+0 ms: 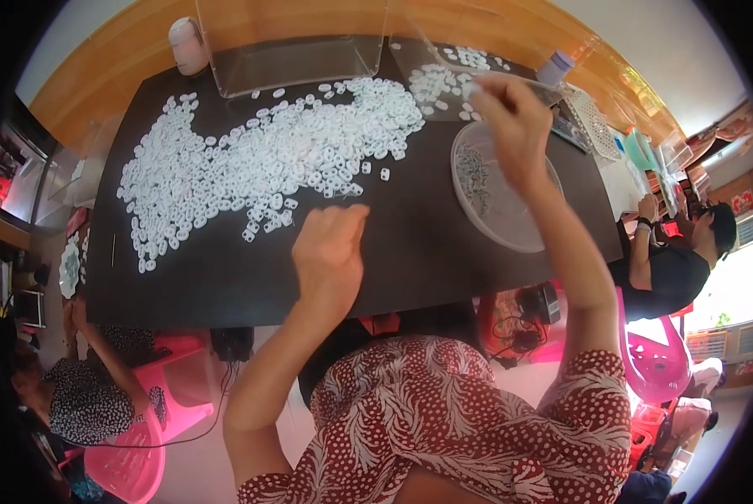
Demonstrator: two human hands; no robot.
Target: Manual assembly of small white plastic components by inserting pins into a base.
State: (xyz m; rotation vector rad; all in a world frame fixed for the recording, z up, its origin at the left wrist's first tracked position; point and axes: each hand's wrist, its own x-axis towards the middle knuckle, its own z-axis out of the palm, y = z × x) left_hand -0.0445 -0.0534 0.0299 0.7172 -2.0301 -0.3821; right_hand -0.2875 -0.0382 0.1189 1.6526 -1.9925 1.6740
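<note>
A broad heap of small white oval plastic pieces with holes (284,155) spreads over the dark table (410,244). My left hand (330,252) is curled closed just in front of the heap's near edge; whatever its fingers hold, if anything, is hidden. Farther right, my right hand (519,126) is raised above a round clear plastic bowl (519,242). Its fingers are drawn together, slightly blurred, and I cannot make out anything in them. Small grey metal parts (475,181) lie along the bowl's left side. Beyond the bowl, more white pieces (435,88) are scattered near that hand.
A large clear plastic bin (297,91) stands behind the heap, with a pink bottle (189,49) at its left. A purple-lidded container (555,67) and a white perforated basket (593,126) are at the far right. Other people sit left and right, by pink chairs (183,386).
</note>
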